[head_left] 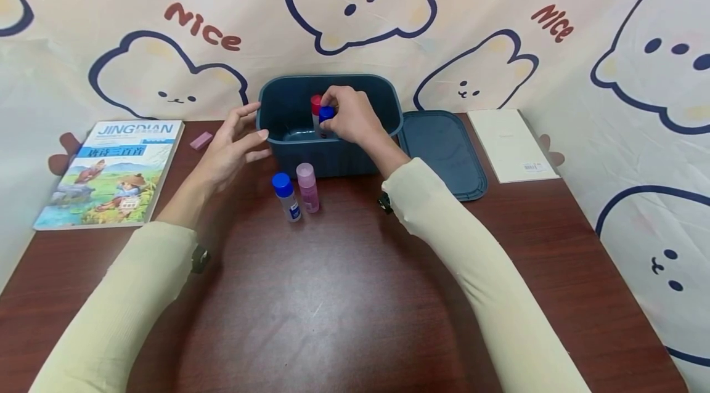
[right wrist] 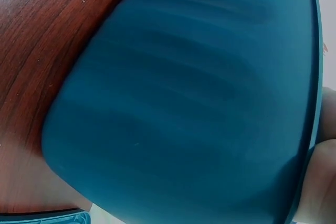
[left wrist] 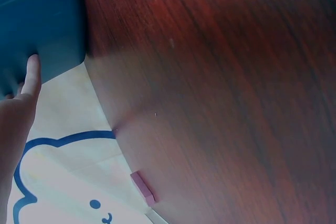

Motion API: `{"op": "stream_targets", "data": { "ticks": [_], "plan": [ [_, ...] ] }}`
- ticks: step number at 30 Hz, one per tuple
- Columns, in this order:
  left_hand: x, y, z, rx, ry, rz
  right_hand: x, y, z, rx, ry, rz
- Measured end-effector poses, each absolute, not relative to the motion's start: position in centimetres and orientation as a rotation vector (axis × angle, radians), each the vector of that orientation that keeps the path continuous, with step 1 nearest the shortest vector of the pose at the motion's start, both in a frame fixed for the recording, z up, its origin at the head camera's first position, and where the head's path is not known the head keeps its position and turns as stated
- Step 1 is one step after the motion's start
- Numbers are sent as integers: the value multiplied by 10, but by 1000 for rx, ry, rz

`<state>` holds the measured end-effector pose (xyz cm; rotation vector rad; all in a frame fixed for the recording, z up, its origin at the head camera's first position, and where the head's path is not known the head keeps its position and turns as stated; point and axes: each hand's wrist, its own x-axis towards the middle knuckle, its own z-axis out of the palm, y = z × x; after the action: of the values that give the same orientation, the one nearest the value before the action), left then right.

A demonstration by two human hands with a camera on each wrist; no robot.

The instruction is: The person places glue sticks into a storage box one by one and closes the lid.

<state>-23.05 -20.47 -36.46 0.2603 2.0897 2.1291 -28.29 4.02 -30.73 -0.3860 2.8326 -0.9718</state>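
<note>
Both hands are at a deep, dark teal plastic bin [head_left: 327, 159] with rounded corners, which stands open on a reddish-brown wood-grain table [head_left: 310, 319]. The right hand [head_left: 355, 114] reaches over the bin's near side, its thumb and fingers pinching a small cylindrical stick with a bright blue cap [head_left: 326, 113] inside the bin. Just beside that stick, also within the bin, is a second stick with a red cap and a pale body [head_left: 316, 105]; the lower ends of both are hidden. The left hand [head_left: 228, 149] is at the bin's left end, fingers spread, and the left wrist view shows a fingertip touching the outer wall. In front of the bin, two more sticks stand upright close together: one with a blue cap and a translucent body [head_left: 286, 199], and to its right one in translucent pink [head_left: 307, 188]. Left of the left hand lies a small pinkish-purple block [head_left: 201, 141], and beyond it a paperback with a colourful illustrated cover [head_left: 116, 171]. To the bin's right a flat, dark teal rectangular lid [head_left: 444, 156] lies on the table, with a cream-covered book [head_left: 510, 143] just past it. Behind everything hangs a pale cloth printed with cartoon bears [head_left: 355, 11].
</note>
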Motion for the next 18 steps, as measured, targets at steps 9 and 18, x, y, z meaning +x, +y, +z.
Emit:
{"op": "stream_targets", "data": {
  "ticks": [9, 18],
  "plan": [
    [-230, -204, -364, 260, 2091, 2123, -281, 44, -306, -408, 2824, -993],
    [-230, -205, -364, 255, 2103, 2112, -279, 44, -303, -444, 2821, -1028]
  ]
}}
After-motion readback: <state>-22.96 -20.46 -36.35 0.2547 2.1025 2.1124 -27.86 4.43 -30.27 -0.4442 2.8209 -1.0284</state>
